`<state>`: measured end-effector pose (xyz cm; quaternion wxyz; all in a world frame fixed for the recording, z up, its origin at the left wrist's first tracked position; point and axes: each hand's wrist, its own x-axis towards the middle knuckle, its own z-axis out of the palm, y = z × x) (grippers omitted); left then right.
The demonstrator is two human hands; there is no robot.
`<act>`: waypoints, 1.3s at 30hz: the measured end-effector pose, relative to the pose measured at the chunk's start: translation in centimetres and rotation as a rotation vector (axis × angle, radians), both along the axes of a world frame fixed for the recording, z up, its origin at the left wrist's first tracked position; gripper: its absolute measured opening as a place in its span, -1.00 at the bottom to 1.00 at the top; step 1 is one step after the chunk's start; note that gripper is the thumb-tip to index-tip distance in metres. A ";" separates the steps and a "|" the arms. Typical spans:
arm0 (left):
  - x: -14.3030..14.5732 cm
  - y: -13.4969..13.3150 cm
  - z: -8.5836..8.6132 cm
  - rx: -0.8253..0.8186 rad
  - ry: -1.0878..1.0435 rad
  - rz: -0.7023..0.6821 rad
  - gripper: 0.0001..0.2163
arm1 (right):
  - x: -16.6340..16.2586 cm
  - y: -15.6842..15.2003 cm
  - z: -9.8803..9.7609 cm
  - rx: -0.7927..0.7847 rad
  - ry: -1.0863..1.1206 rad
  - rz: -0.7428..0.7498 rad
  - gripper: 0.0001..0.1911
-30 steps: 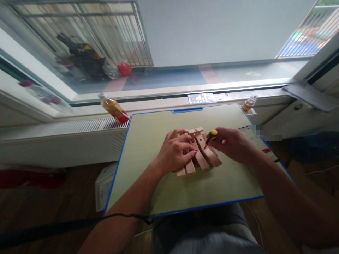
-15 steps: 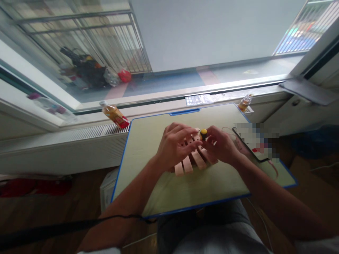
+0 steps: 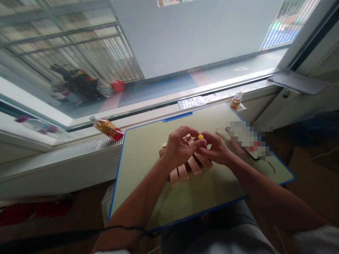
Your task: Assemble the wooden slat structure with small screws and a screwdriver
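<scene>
A fan of several light wooden slats [image 3: 185, 169] lies on the green, blue-edged lap desk [image 3: 148, 148]. My right hand [image 3: 217, 150] is closed around a small screwdriver with a yellow cap [image 3: 200, 137], held over the slats' far end. My left hand [image 3: 181, 148] has lifted off the slats and pinches at the screwdriver next to my right hand's fingers. What sits under the fingers is hidden.
A phone or card [image 3: 249, 143] lies at the desk's right side. Two bottles of amber drink rest on the sill: one [image 3: 106, 127] left of the desk, one [image 3: 235, 101] at its far right corner. A radiator grille and window lie beyond.
My left hand rose from pressing the slats and joined my right hand at the screwdriver. The screwdriver turned more upright. The view swung left and tilted.
</scene>
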<state>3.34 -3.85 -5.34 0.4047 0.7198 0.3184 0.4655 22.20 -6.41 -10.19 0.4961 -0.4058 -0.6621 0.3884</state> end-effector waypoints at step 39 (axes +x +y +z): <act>-3.0 0.4 2.6 0.353 0.368 0.039 -0.91 | 1.2 0.7 3.1 -0.069 -0.170 0.120 -0.65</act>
